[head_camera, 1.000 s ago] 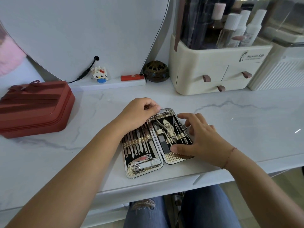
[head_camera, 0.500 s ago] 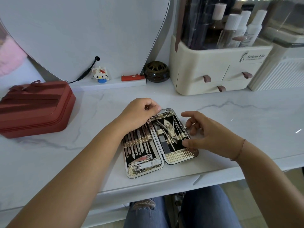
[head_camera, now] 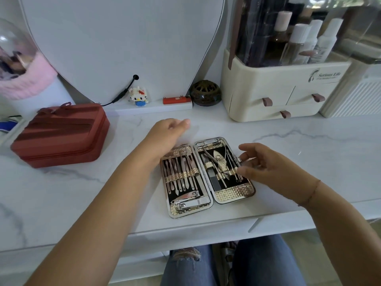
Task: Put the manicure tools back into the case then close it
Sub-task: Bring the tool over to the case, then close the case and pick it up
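White marble counter (head_camera: 309, 153) under an open manicure case (head_camera: 233, 196), red pouch (head_camera: 61, 135), cream drawer organiser (head_camera: 268, 89), dark round pot (head_camera: 205, 92)

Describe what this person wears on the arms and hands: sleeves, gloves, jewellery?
No sleeves or gloves show: the left hand and right hand are bare, as are both forearms up to the picture's edge. The right wrist wears a thin reddish cord bracelet. No ring or watch is visible on either hand.

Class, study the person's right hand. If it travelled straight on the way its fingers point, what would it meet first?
The right hand points left over the open case. It would probably first meet the thin tools strapped in the right half. Its height above them is unclear, so it may already brush them.
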`<action>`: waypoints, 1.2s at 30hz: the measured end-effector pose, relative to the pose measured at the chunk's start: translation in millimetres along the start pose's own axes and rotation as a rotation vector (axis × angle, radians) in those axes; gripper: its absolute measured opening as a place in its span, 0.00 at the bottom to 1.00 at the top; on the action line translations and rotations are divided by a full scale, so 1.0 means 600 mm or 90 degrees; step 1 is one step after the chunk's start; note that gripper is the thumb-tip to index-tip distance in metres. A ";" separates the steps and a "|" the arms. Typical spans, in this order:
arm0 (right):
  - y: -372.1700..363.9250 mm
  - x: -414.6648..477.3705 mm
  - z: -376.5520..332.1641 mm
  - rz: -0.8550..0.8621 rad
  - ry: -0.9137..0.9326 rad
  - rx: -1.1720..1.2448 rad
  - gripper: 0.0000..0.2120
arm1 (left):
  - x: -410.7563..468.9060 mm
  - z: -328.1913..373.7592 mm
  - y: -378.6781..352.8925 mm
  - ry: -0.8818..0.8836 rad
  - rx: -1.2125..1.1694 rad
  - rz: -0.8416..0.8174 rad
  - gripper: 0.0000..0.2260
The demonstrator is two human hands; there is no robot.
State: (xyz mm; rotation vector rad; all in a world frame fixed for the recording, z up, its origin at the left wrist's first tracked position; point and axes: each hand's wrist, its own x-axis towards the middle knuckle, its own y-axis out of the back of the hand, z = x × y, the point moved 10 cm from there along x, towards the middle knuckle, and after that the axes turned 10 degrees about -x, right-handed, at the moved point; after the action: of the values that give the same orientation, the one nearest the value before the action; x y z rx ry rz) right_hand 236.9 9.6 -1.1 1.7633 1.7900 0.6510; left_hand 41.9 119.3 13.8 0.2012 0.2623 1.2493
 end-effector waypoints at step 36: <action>-0.003 -0.042 0.003 0.008 -0.100 0.207 0.12 | -0.178 0.000 -0.148 -0.297 0.347 -0.063 0.35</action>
State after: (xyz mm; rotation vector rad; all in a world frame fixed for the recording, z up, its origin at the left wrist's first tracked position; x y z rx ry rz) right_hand 236.9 -15.8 -2.6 1.9752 1.8549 0.2245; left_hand 91.2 -9.5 -2.9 0.9237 0.1986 0.9764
